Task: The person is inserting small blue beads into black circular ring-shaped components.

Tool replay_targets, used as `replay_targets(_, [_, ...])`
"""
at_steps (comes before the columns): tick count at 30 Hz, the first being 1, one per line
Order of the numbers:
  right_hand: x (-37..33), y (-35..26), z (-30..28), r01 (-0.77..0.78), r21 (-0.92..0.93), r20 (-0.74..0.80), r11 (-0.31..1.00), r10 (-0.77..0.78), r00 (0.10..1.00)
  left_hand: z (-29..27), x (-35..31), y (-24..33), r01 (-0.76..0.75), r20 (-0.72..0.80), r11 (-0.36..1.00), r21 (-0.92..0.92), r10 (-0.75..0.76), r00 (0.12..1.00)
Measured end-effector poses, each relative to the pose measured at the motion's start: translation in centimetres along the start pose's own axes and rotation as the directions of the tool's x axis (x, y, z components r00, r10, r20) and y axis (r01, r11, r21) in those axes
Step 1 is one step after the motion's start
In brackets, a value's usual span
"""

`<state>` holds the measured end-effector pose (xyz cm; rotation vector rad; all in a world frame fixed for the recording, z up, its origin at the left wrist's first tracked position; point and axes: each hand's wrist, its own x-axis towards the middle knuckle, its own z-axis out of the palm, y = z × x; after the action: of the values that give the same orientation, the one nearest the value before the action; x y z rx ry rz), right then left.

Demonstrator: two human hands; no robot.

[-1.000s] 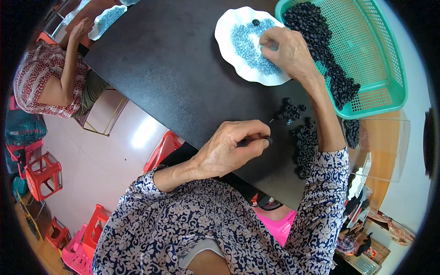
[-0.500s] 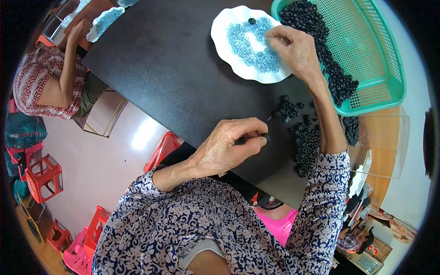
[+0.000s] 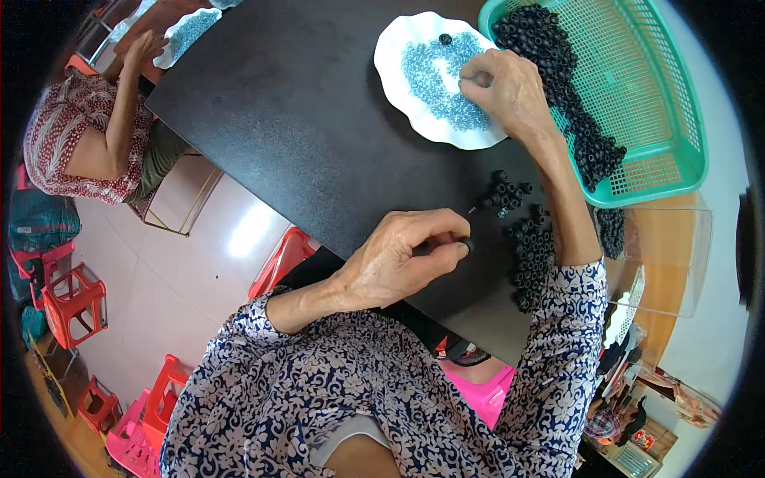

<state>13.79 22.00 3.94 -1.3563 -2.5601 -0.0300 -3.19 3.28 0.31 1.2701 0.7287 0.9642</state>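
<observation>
Over the near part of the black tabletop, my left hand [image 3: 410, 256] pinches a small black cylindrical part [image 3: 466, 244] between thumb and forefinger. My right hand [image 3: 510, 89] reaches over a white wavy-edged plate [image 3: 390, 68], with thumb and forefinger pressed together above it. Whatever they hold is too small to make out. Many tiny clear-bluish pieces [image 3: 426, 84] cover the plate around a bare patch, and one black ring-shaped part [image 3: 445, 38] lies among them. Beside my right forearm are a loose cluster of black parts [image 3: 506, 193] and a block of them standing close together [image 3: 532, 259].
A green mesh basket [image 3: 692, 151] stands at the right, with a heap of black parts [image 3: 550, 60] along its left side. At the far left another person [image 3: 88, 139] sits by a similar plate [image 3: 187, 36]. Red stools [image 3: 73, 299] stand on the floor at left.
My right hand's fingertips have moved slightly nearer to me over the plate. My left hand stays almost in place, still pinching the black part.
</observation>
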Motion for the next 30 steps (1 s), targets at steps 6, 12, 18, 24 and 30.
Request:
replay_targets(6, [-1.3, -0.3, -1.6, -0.224, 0.522, 0.036, 0.823, 0.24, 0.97, 0.1, -0.1, 1.1, 0.091, 0.0, 0.996, -0.002, -0.091, 0.996])
replay_targets(12, [-5.2, -1.1, -3.2, -0.323, 0.757, 0.136, 0.567, 0.347, 0.928, 0.4, 0.2, -0.1, 0.072, -0.113, 0.945, -0.319, -0.114, 0.987])
replay_targets(18, [-11.4, -5.5, -3.9, -0.338, 0.893, 0.214, 0.298, 0.379, 0.9, 0.3, 0.9, -0.7, 0.047, -0.153, 0.899, -0.434, -0.125, 0.98])
replay_targets(24, [-16.2, -7.3, -2.5, -0.179, 0.969, 0.092, 0.173, 0.418, 0.904, 1.9, 1.2, -1.3, -0.005, -0.165, 0.925, -0.38, -0.063, 0.984])
replay_targets(30, [-17.8, -7.6, -1.8, -0.084, 0.989, 0.017, 0.123, 0.467, 0.884, 2.6, 1.0, -1.6, -0.014, -0.145, 0.949, -0.314, -0.033, 0.989])
